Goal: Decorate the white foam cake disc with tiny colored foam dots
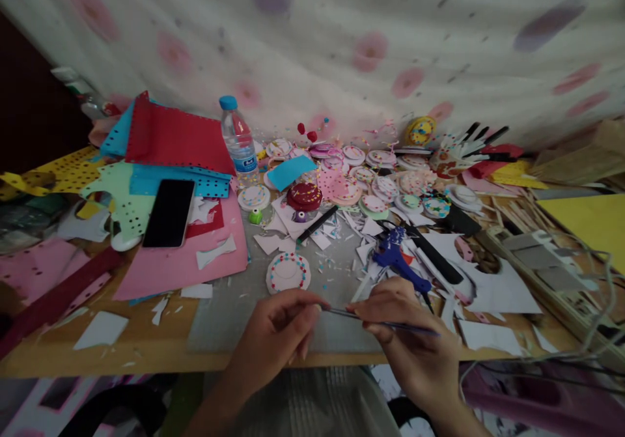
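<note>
Over the front of the grey cutting mat (219, 320), my right hand (413, 342) grips a slim metallic tool, apparently tweezers (342, 312), its tip pointing left. My left hand (280, 329) is closed in a pinch at that tip; anything tiny between the fingertips is too small to make out. Just beyond my left fingers lies a round white disc (288, 273) edged with red and blue bits. A black stick (317, 223) rests among white paper scraps (268, 241) farther back, near a small green one-eyed figure (255, 216) and a purple one (299, 216).
A blue glue gun (398, 258) lies right of the mat. At left are a phone (169, 213), pink sheet (229, 248) and red foam sheet (178, 134). Behind stand a water bottle (239, 140), several decorated discs (375, 206) and a pen cup (449, 157). Cables (603, 294) run at right.
</note>
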`<action>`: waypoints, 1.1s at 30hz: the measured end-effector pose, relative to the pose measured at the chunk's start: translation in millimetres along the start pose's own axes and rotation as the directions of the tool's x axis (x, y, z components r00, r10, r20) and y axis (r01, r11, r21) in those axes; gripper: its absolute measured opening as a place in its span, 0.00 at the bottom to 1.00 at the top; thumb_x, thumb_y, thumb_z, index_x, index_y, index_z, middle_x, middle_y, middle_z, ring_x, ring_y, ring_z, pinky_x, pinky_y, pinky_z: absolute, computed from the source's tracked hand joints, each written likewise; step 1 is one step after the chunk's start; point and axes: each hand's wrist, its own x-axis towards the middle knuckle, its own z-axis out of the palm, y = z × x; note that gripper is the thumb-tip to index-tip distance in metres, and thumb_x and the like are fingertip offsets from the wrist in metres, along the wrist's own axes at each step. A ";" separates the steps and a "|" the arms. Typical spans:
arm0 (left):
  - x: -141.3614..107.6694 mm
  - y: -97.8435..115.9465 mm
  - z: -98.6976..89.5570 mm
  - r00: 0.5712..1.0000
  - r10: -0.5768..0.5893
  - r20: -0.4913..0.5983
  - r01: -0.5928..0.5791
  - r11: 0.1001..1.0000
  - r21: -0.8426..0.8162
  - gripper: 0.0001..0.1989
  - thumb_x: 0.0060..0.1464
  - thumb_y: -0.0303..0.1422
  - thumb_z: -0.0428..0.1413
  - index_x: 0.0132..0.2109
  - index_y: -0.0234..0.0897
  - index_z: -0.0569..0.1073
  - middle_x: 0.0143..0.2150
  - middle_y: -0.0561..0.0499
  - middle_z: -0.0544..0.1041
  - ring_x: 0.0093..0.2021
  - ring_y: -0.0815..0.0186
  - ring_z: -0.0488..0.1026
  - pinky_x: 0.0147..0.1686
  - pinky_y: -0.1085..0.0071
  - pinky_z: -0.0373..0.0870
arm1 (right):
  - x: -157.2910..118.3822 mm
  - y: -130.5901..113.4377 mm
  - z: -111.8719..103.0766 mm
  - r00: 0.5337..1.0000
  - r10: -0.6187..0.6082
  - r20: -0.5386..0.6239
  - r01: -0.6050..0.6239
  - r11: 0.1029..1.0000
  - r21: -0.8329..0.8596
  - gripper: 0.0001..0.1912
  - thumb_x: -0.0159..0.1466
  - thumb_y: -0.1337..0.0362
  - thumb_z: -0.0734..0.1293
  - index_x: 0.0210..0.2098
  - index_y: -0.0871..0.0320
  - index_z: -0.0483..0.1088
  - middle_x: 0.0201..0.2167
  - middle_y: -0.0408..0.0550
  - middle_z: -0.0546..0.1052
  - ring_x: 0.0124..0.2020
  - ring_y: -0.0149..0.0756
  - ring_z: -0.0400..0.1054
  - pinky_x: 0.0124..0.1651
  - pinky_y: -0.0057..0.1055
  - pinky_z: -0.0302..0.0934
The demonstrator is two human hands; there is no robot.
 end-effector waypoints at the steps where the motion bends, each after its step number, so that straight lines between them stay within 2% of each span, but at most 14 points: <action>1: -2.2 -1.5 0.0 1.000 -0.005 -0.006 0.005 1.000 -0.013 0.24 0.51 0.53 0.55 0.38 0.34 0.76 0.13 0.60 0.60 0.13 0.75 0.52 0.13 0.77 0.47 | -0.2 -0.5 1.4 1.000 -0.005 0.009 0.005 1.000 0.000 0.07 0.62 0.69 0.68 0.38 0.50 0.75 0.33 0.44 0.81 0.35 0.39 0.70 0.40 0.39 0.62; 6: -10.5 -15.3 -4.9 0.998 -0.005 -0.069 -0.001 0.996 -0.094 0.24 0.51 0.53 0.56 0.35 0.35 0.77 0.11 0.61 0.57 0.11 0.77 0.49 0.13 0.78 0.46 | -1.9 -3.5 8.6 0.999 0.015 0.040 -0.018 0.998 0.057 0.07 0.63 0.68 0.68 0.39 0.50 0.75 0.32 0.45 0.81 0.34 0.39 0.70 0.39 0.39 0.63; 10: -13.8 -26.7 -15.1 0.978 -0.004 -0.207 -0.020 0.993 -0.113 0.23 0.50 0.53 0.57 0.34 0.35 0.76 0.11 0.61 0.57 0.12 0.77 0.50 0.13 0.79 0.46 | -1.5 -4.8 11.0 0.998 0.054 -0.042 -0.050 0.996 0.077 0.06 0.63 0.67 0.67 0.39 0.50 0.75 0.32 0.45 0.81 0.35 0.40 0.70 0.40 0.38 0.64; 15: -18.0 -36.3 -39.3 0.941 0.059 -0.333 -0.046 0.998 0.048 0.19 0.51 0.49 0.59 0.34 0.35 0.76 0.15 0.58 0.64 0.15 0.75 0.57 0.15 0.79 0.51 | -1.2 16.0 2.2 0.982 0.070 -0.177 -0.077 0.996 -0.035 0.09 0.62 0.70 0.67 0.40 0.51 0.75 0.35 0.46 0.79 0.40 0.40 0.70 0.43 0.38 0.64; 19: -21.0 -35.9 -63.3 0.869 0.149 -0.471 -0.052 0.976 0.212 0.14 0.50 0.44 0.61 0.34 0.37 0.78 0.18 0.56 0.68 0.18 0.73 0.61 0.17 0.78 0.56 | -5.7 38.5 -15.9 0.961 0.051 -0.272 -0.096 0.984 -0.153 0.10 0.62 0.71 0.67 0.40 0.52 0.74 0.37 0.47 0.78 0.41 0.40 0.70 0.46 0.39 0.63; 22: -18.0 -27.6 -74.8 0.812 0.282 -0.512 -0.072 0.918 0.391 0.10 0.49 0.40 0.62 0.31 0.38 0.78 0.20 0.55 0.71 0.21 0.71 0.65 0.20 0.77 0.61 | -12.5 48.8 -33.6 0.941 0.082 -0.328 -0.166 0.957 -0.237 0.09 0.62 0.69 0.67 0.41 0.53 0.74 0.38 0.48 0.77 0.40 0.40 0.71 0.47 0.39 0.63; 25: -7.2 -14.1 -77.3 0.801 0.447 -0.398 -0.145 0.790 0.595 0.08 0.51 0.37 0.61 0.29 0.38 0.77 0.24 0.54 0.74 0.24 0.69 0.68 0.25 0.76 0.65 | -20.1 54.8 -52.5 0.919 0.092 -0.384 -0.229 0.917 -0.326 0.09 0.62 0.68 0.67 0.42 0.54 0.73 0.38 0.48 0.76 0.40 0.41 0.71 0.46 0.39 0.63; 28: 13.2 2.4 -70.7 0.822 0.553 -0.136 -0.283 0.604 0.745 0.10 0.56 0.35 0.57 0.29 0.37 0.76 0.24 0.54 0.73 0.24 0.70 0.68 0.25 0.77 0.64 | -24.3 59.4 -68.4 0.923 0.058 -0.381 -0.219 0.892 -0.395 0.09 0.62 0.68 0.67 0.43 0.55 0.73 0.37 0.49 0.77 0.39 0.41 0.71 0.45 0.38 0.63; 31: 42.8 21.1 -55.1 0.831 0.533 0.156 -0.404 0.385 0.830 0.11 0.60 0.32 0.52 0.30 0.36 0.75 0.25 0.53 0.73 0.26 0.69 0.69 0.27 0.76 0.66 | -22.7 64.9 -74.9 0.961 0.008 -0.275 -0.138 0.877 -0.459 0.10 0.62 0.70 0.66 0.43 0.54 0.72 0.38 0.48 0.78 0.40 0.40 0.71 0.44 0.38 0.64; 33: 64.6 33.3 -41.2 0.808 0.475 0.348 -0.491 0.216 0.844 0.10 0.60 0.25 0.49 0.37 0.36 0.76 0.32 0.50 0.76 0.33 0.66 0.73 0.34 0.73 0.69 | -20.0 69.9 -73.1 0.986 -0.015 -0.166 -0.069 0.871 -0.487 0.10 0.63 0.71 0.65 0.43 0.53 0.72 0.39 0.47 0.79 0.41 0.40 0.71 0.44 0.38 0.64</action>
